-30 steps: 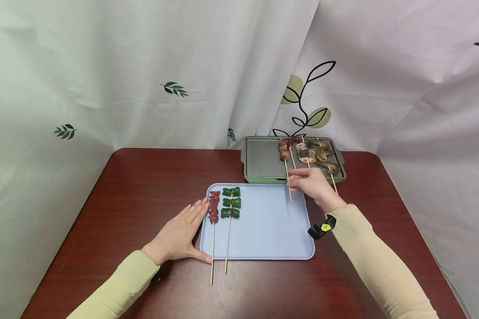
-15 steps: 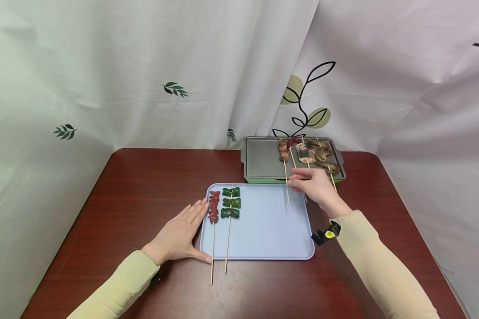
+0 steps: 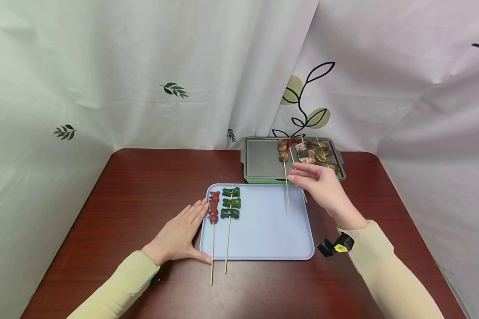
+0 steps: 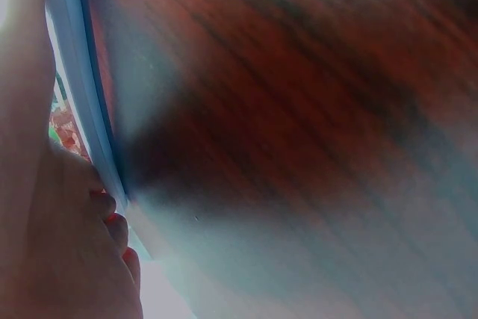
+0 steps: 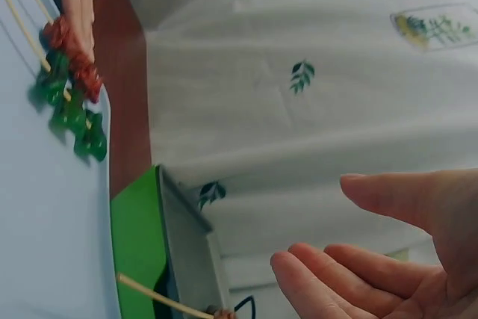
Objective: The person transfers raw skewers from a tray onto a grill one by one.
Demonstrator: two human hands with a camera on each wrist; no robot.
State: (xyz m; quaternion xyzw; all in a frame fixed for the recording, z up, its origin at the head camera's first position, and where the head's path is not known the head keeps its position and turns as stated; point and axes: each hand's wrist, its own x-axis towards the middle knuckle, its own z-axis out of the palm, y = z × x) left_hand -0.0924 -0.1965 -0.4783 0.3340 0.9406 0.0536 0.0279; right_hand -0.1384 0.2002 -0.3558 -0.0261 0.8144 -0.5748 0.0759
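Observation:
My left hand (image 3: 179, 233) lies flat on the dark red table (image 3: 135, 190), fingers straight, thumb and fingertips against the left edge of the light blue tray (image 3: 263, 230). Two skewers lie on the tray beside it, one of red pieces (image 3: 213, 207) and one of green pepper pieces (image 3: 231, 203). My right hand (image 3: 305, 173) hovers open and holds nothing, just in front of the green grill pan (image 3: 261, 159). Under its fingers lie the bare sticks of a meat skewer (image 3: 283, 151) and a sausage skewer (image 3: 292, 142). The right wrist view shows relaxed, empty fingers (image 5: 351, 278).
Fish (image 3: 305, 154) and mushroom (image 3: 324, 156) skewers lie on the right half of the grill pan. White leaf-print curtains (image 3: 175, 88) close in the table at the back and both sides. The tray's middle and right hold only skewer stick ends.
My right hand let go of the meat skewer's stick, opened, and drew back to the right. The stick now lies free across the grill's front edge. The left hand stayed still.

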